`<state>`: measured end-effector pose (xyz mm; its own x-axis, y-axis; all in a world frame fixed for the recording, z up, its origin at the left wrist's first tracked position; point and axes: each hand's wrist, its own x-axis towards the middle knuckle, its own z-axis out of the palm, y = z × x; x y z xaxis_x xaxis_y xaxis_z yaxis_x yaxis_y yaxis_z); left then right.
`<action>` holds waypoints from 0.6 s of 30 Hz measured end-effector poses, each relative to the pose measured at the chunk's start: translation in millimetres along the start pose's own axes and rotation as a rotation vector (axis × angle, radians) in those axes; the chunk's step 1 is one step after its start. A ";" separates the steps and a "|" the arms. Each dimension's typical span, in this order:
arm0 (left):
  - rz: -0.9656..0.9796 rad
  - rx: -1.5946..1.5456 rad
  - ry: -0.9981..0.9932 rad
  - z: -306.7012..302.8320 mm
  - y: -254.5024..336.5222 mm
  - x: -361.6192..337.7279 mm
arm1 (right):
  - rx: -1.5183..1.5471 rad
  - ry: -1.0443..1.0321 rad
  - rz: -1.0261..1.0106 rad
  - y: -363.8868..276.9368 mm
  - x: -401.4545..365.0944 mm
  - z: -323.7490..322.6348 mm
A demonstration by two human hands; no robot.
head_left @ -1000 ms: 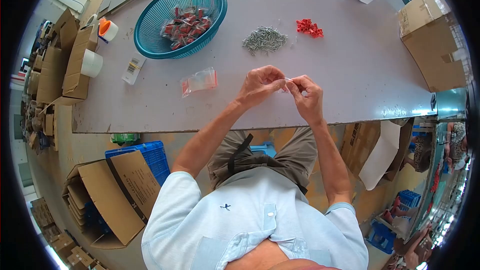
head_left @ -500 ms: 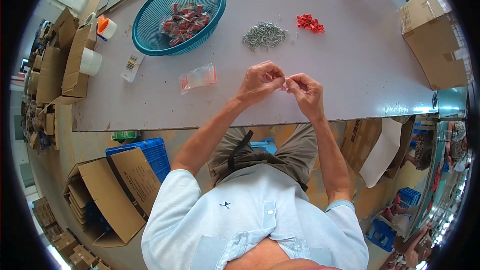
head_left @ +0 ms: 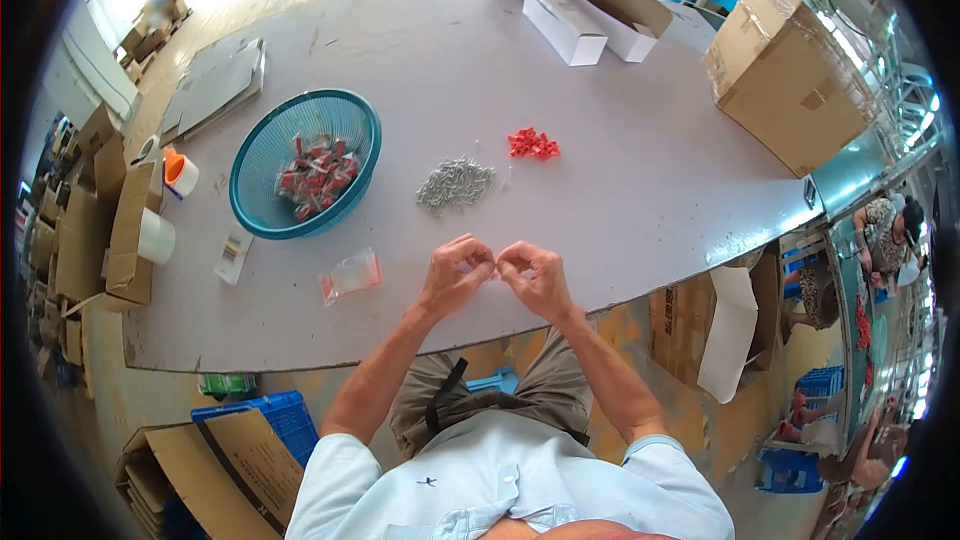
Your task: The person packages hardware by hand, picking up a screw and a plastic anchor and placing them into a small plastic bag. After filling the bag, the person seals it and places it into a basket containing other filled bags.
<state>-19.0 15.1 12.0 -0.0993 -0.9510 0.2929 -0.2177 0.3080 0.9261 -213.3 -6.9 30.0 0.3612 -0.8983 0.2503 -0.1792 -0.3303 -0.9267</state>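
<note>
My left hand (head_left: pixel 457 274) and my right hand (head_left: pixel 537 280) meet just above the table near its front edge. Both are closed, thumbs and fingertips pinching a small clear plastic bag (head_left: pixel 495 276) with a trace of red; the fingers cover most of it. To the left lies a stack of clear zip bags (head_left: pixel 351 277) with red edges. Beyond my hands is a heap of small silver screws (head_left: pixel 455 184), and farther right a little pile of red plastic parts (head_left: pixel 533 144). A teal plastic basket (head_left: pixel 258 162) contains several bagged red pieces (head_left: pixel 319 178).
On the grey table (head_left: pixel 640 210) stand a large cardboard box (head_left: pixel 790 80) at right and white boxes (head_left: pixel 565 25) at the back. Tape rolls (head_left: pixel 181 173) and an open carton (head_left: pixel 130 230) flank the left edge. A person (head_left: pixel 885 240) sits far right.
The camera view has tilted up, so more of the table's far side shows and things sit lower. Both hands keep their pinch on the small bag, fingertips close together.
</note>
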 end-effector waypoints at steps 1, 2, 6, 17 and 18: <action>-0.012 -0.021 0.001 1.1 1.0 -1.3 | -0.009 -0.008 -0.017 -0.5 -1.1 -0.2; -0.025 -0.042 0.002 2.2 1.4 -1.0 | -0.018 -0.015 -0.032 0.0 -1.8 -1.3; -0.015 -0.117 0.003 3.4 -2.2 -0.8 | 0.021 -0.017 0.019 9.4 -4.9 -4.9; -0.074 -0.217 -0.089 2.8 -13.7 -2.8 | 0.311 -0.135 0.208 16.3 -12.9 -10.0; -0.068 -0.214 -0.084 3.4 -11.6 -3.0 | 0.310 -0.139 0.201 16.1 -13.2 -9.1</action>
<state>-19.4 14.5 -0.4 -0.1742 -0.9609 0.2151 -0.0168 0.2213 0.9751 -229.3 -3.0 14.3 0.4709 -0.8815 0.0344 0.0183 -0.0293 -0.9994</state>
